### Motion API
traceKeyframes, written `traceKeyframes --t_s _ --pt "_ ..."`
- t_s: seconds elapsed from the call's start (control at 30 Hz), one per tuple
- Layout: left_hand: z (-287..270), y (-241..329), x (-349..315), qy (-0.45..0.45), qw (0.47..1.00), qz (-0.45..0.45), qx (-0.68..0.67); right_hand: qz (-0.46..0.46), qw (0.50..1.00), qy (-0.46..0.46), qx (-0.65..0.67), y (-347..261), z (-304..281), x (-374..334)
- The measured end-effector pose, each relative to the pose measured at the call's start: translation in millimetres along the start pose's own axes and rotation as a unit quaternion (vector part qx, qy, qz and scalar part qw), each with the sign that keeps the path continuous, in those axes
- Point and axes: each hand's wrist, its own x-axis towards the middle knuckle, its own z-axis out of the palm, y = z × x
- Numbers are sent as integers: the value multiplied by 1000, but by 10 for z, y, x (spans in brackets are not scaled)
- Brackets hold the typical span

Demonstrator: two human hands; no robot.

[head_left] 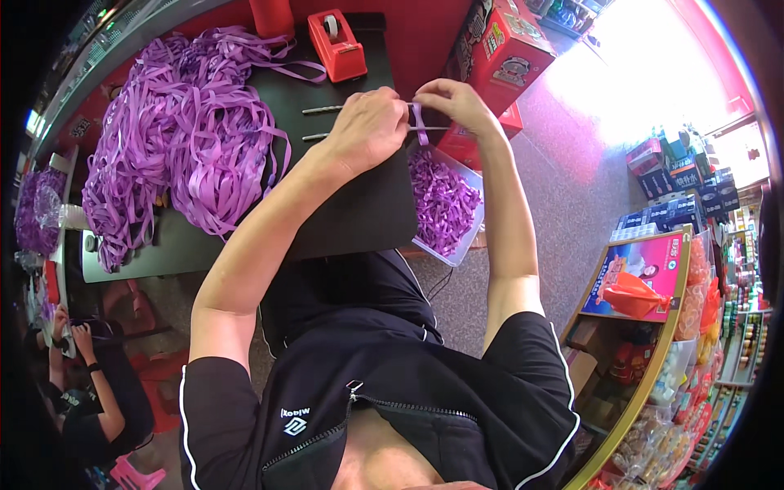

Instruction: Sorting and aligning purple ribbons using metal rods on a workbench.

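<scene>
My left hand is closed over two thin metal rods, whose ends stick out on both sides of it above the dark table. Beyond its fingers a short purple ribbon spans the two rods, one end hanging down. At the top of that ribbon, the thumb and fingers of my right hand are pinched together. Below the ribbon, next to the table's right edge, sits a clear plastic bin filled with small purple ribbon pieces. To the left lies a large heap of long purple ribbons.
The black table carries a red tape dispenser at its far edge. Red cartons stand beyond the bin. At right is a display case with packaged goods. Another person sits at the lower left near red stools.
</scene>
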Motion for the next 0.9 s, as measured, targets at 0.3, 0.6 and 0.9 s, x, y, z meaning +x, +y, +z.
traceKeyframes --t_s 0.3,0.6,0.9 --pt "284 -271 -115 86 987 69 -118 165 979 -41 110 41 102 100" --pt "295 -229 -95 113 986 48 -113 23 962 224 -153 -322 59 -374" --pt "315 -246 -70 112 985 36 -124 227 970 -56 70 -53 138 -319"
